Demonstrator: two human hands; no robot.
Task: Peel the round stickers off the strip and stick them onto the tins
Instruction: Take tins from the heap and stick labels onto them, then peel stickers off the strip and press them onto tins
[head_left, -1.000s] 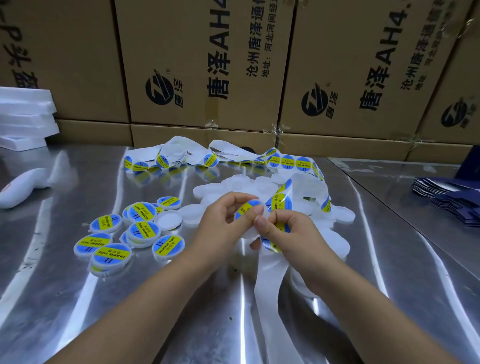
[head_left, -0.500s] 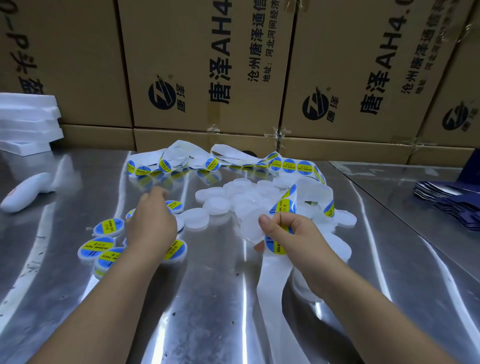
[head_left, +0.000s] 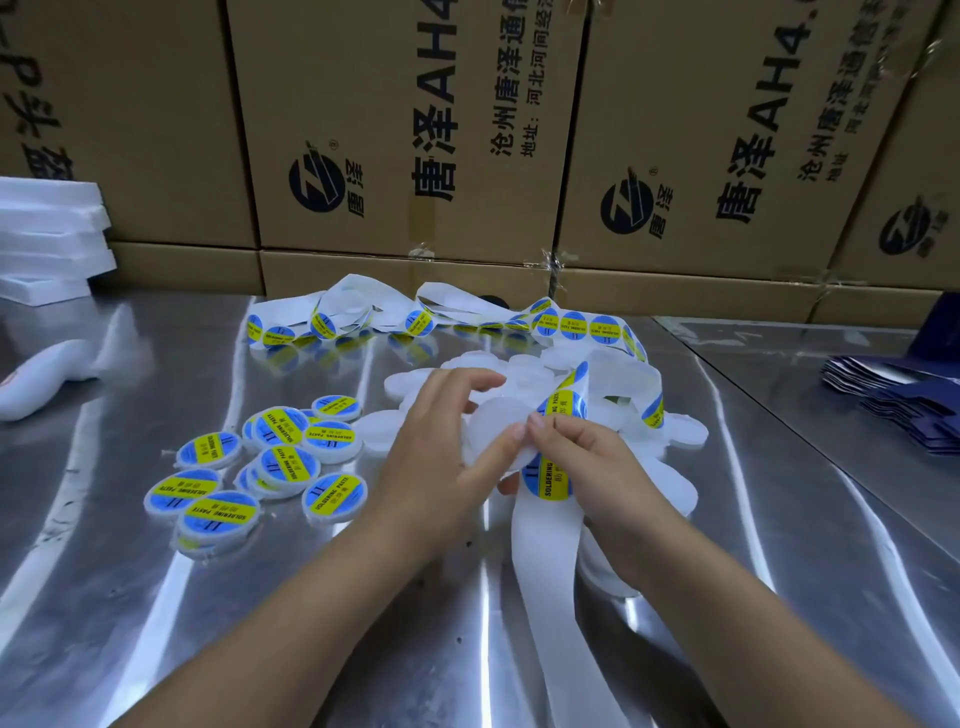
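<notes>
Head view: left hand grips a blank tin touching the right hand, which pinches the strip beside a sticker, apparently so the sticker can cross straight over.

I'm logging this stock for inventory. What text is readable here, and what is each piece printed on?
"SOLDERING PASTE", "II": labelled tins and the stickers on the strip.
"唐泽 AH4": cartons, cut off above.
"沧州唐泽通", "地址:河北河间经": same cartons, cut off.
"唐泽": beside the cartons' round logo.
Stickers' small Chinese print: too small to read.
Far-left carton: print cut off, unreadable.
Plain tin in the left hand: blank.
</notes>
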